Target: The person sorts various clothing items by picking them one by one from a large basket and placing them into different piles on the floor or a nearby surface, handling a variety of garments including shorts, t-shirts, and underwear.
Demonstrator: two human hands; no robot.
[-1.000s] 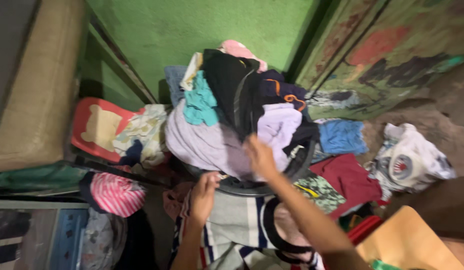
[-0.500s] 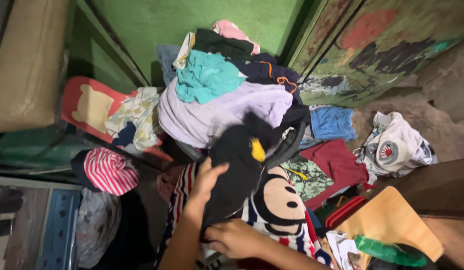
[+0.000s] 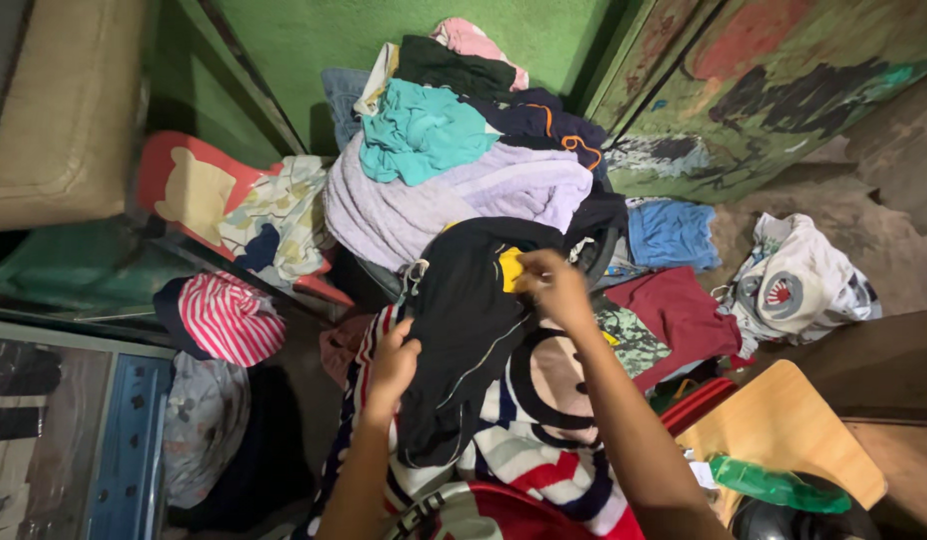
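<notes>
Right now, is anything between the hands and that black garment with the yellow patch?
Nothing visible: the left hand grips the black garment at its left edge, and the right hand pinches it by the yellow patch.

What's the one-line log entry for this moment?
left hand: gripping black garment | right hand: pinching its yellow tag | under: striped blanket | behind: clothes pile

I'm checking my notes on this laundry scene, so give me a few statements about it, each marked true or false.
1. Both hands grip a black garment. True: the left hand holds its edge and the right hand pinches near its yellow patch.
2. A teal garment lies on top of the pile. True.
3. The red and white striped cloth is in the right hand. False: it lies apart, to the left.
4. The wall behind the pile is blue. False: it is green.
</notes>
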